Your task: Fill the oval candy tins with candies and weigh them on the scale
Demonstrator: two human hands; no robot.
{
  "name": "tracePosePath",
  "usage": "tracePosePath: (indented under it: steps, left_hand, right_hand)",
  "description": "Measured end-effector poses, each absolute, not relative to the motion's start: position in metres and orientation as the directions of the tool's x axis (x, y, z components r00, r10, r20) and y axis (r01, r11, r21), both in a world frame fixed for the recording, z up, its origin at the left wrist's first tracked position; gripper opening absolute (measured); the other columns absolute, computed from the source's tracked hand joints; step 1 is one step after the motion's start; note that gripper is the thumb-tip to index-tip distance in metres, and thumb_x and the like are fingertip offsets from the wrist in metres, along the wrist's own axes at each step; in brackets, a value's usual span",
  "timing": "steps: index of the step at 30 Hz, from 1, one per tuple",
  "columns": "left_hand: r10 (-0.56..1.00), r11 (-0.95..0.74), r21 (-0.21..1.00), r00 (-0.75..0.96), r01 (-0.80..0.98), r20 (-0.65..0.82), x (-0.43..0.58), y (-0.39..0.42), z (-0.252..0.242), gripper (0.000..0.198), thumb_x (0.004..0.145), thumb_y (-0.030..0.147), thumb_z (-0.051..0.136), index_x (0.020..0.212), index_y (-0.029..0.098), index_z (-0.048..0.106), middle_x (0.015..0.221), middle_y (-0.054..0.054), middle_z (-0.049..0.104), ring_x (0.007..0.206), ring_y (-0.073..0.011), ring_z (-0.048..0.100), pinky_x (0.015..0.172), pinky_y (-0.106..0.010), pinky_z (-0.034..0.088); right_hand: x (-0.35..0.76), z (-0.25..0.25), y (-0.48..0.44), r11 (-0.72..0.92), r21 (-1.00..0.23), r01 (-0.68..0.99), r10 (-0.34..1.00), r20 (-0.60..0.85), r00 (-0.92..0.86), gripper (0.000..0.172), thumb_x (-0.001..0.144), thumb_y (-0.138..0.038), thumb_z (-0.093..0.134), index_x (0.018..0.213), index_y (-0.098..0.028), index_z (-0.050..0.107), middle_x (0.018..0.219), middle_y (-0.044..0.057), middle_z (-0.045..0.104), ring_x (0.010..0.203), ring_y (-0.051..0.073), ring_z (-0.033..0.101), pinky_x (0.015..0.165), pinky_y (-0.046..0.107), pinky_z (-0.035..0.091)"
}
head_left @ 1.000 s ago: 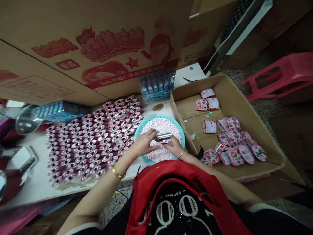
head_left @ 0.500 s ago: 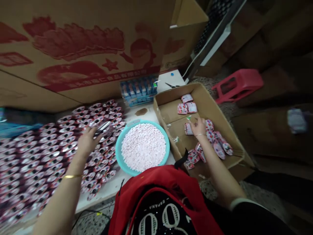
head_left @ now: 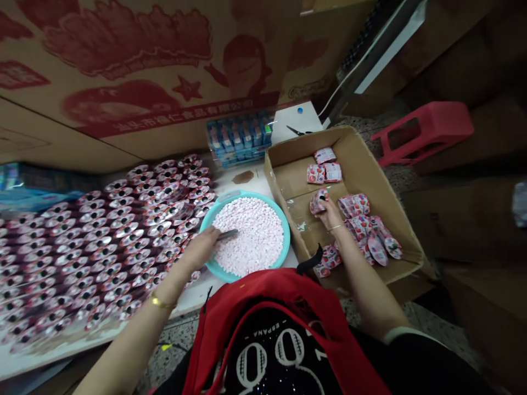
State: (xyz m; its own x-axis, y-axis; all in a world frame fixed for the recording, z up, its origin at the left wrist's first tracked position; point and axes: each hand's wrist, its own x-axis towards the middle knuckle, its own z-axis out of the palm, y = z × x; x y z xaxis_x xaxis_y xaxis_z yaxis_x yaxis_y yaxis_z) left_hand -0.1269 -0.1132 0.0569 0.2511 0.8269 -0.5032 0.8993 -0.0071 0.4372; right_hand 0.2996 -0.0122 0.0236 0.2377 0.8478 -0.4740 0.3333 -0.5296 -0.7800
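Note:
My left hand (head_left: 202,247) is closed around a small flat metal scoop (head_left: 228,234). The scoop's end is over the turquoise basin (head_left: 205,222), at the left part of the small pale-pink candies (head_left: 253,236) that fill it. Over the cardboard box (head_left: 373,181) on the right, my right hand (head_left: 329,213) grips a small printed packet (head_left: 318,201) between its fingers. More red-and-white packets (head_left: 360,226) lie in the box near my wrist, and three others (head_left: 325,167) sit toward its far end.
Rows of upright open pouches (head_left: 107,247) cover the table's left side. Behind the basin stands a clear-wrapped pack of blue boxes (head_left: 240,138). Scissors (head_left: 297,131) lie on the white tabletop (head_left: 294,118). A pink plastic stool (head_left: 428,131) and a large printed carton (head_left: 144,66) are nearby.
My left hand has moved right and nearer, bringing the metal scoop from above the pouches to the basin. My right hand has lifted the packet from the box floor. The view has shifted slightly.

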Motion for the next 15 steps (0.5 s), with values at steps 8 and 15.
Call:
tracePosePath:
  steps: [8, 15]
  left_hand:
    - [0.855, 0.013, 0.595, 0.300, 0.804, -0.423, -0.030, -0.121, -0.005, 0.019, 0.079, 0.008, 0.044, 0.093, 0.016, 0.054, 0.100, -0.010, 0.058, 0.094, -0.0196, 0.054, 0.087, -0.034, 0.044]
    - [0.898, -0.016, 0.729, 0.330, 0.684, -0.290, -0.055, -0.115, 0.015, 0.013, 0.086, 0.023, 0.050, 0.097, 0.017, 0.053, 0.092, -0.005, 0.057, 0.082, -0.0154, 0.053, 0.077, -0.030, 0.045]
  right_hand:
    - [0.255, 0.103, -0.046, -0.564, -0.775, -0.285, 0.825, -0.543, -0.156, 0.046, 0.067, -0.049, 0.073, 0.104, -0.024, 0.061, 0.097, 0.005, 0.070, 0.075, 0.020, 0.066, 0.064, 0.035, 0.054]
    - [0.191, 0.102, -0.089, -0.240, -0.938, 0.251, 0.935, -0.293, -0.201, 0.034, 0.071, -0.032, 0.074, 0.097, -0.022, 0.055, 0.093, 0.002, 0.065, 0.084, 0.019, 0.062, 0.076, 0.031, 0.050]
